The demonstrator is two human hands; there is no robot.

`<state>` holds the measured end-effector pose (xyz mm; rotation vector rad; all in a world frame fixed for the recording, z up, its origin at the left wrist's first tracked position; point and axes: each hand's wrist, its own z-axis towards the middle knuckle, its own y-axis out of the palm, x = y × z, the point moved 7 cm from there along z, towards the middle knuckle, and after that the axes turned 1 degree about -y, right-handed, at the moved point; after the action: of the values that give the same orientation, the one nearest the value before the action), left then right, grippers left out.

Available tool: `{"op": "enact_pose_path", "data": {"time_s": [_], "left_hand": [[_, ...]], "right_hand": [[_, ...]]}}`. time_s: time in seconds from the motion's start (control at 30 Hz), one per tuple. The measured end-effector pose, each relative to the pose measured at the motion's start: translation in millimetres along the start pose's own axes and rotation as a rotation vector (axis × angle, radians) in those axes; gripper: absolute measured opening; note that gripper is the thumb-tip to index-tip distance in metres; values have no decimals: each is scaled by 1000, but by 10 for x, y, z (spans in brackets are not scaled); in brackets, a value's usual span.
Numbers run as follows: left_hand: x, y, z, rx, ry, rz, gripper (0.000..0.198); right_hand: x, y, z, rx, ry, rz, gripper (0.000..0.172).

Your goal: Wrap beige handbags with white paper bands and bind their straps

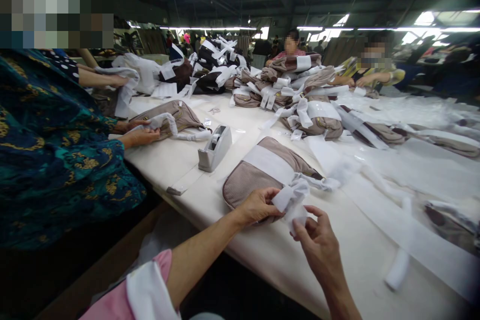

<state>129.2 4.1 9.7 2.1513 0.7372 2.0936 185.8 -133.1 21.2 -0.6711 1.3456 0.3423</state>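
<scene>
The left hand is closed, pinching a white wrapping strip at the near edge of the beige bag, which lies flat on the desk. The right hand grips the strip's loose end just beside it. 1 tape dispenser stands behind the bag. A co-worker's hands hold another bag.

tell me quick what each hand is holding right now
left hand: closed, pinching the white paper wrap at the end of the beige bag.
right hand: closed, pinching the lower end of the same wrap.
</scene>
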Motion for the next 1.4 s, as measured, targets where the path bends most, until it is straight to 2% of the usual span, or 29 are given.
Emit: {"op": "enact_pose_path", "data": {"time_s": [0.07, 0.1, 0.23, 0.33, 0.43, 0.5, 0.6, 0.73, 0.83, 0.97, 1.13, 1.17, 1.23, 1.33, 1.4], "left_hand": [[-7, -14, 9, 2, 0, 4, 54], [-15, -23, 13, 2, -1, 7, 54], [-56, -43, 20, -8, -10, 17, 51], [-65, -16, 13, -24, -10, 31, 47], [-46, 29, -1, -39, 0, 63, 38], [-32, 43, -12, -39, 5, 87, 32], [-14, 38, -29, -29, 10, 112, 30], [37, 33, -56, -14, 33, 176, 23], [63, 36, -66, 3, 51, 229, 13], [-18, 26, -55, 44, 34, 218, 14], [-127, -12, -60, 105, 3, 99, 31], [-129, -15, -57, 104, 4, 69, 35], [-131, -7, -34, 89, 6, 20, 41], [-159, 26, 11, 79, -2, -1, 41], [-183, 53, -21, 78, -37, 63, 34]], "right_hand": [[-60, -1, -17, 47, -49, 13, 60], [-94, 3, -11, 31, -75, 14, 56], [-261, 39, 64, -236, -210, -84, 33], [-474, 12, 142, -275, -441, -356, 22], [-657, 124, 209, -297, -700, -605, 15], [-711, 206, 262, -252, -842, -735, 19], [-708, 254, 330, -92, -977, -849, 18], [-585, 281, 372, -32, -966, -896, 13], [-493, 252, 381, 6, -896, -894, 16], [-379, 206, 413, -9, -780, -795, 20], [-352, 26, 552, -78, -429, -583, 54], [-389, -23, 573, -93, -423, -569, 52], [-499, -121, 597, -137, -551, -571, 38], [-499, -186, 595, -354, -762, -642, 26], [-424, -160, 617, -448, -792, -635, 22]]}}
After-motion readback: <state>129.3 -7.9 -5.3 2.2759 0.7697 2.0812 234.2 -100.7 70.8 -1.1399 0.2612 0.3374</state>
